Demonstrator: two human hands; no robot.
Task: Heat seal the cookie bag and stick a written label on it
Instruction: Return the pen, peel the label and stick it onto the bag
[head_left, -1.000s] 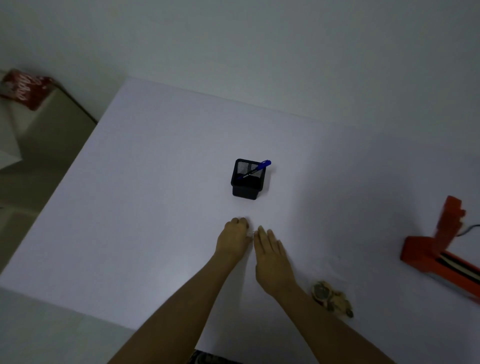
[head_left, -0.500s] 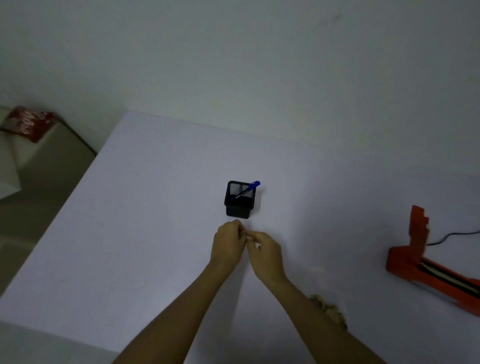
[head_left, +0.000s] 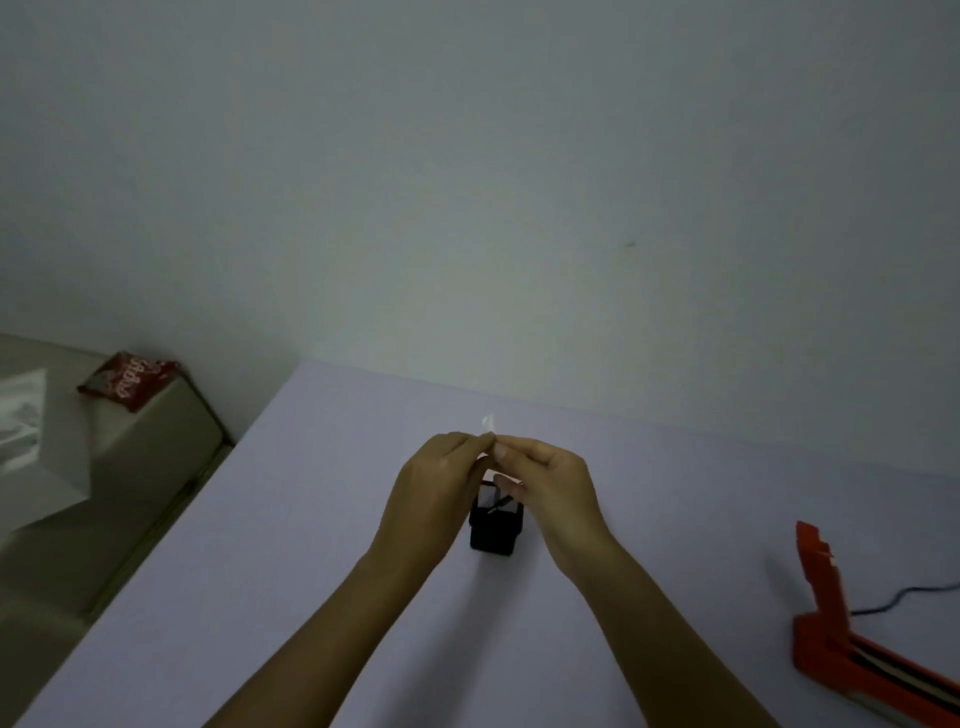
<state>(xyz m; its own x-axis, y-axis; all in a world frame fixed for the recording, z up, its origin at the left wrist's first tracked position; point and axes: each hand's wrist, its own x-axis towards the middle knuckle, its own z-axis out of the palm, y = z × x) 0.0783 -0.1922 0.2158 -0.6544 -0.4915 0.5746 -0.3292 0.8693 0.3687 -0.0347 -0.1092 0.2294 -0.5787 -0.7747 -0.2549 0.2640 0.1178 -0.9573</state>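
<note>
Above the broad bare table (head_left: 322, 519), left hand (head_left: 436, 488) and right hand (head_left: 550, 483) meet fingertip to fingertip, pinching a small white label (head_left: 488, 423).

Your surface (head_left: 260, 571) looks matt, smooth and pale lilac. The pen holder (head_left: 494, 530) near its middle reads as dull black mesh. The heat sealer (head_left: 826, 618) at the right edge has a smooth orange plastic shell. The white label (head_left: 488, 423) pinched in your hands looks like thin, slightly glossy paper.
</note>
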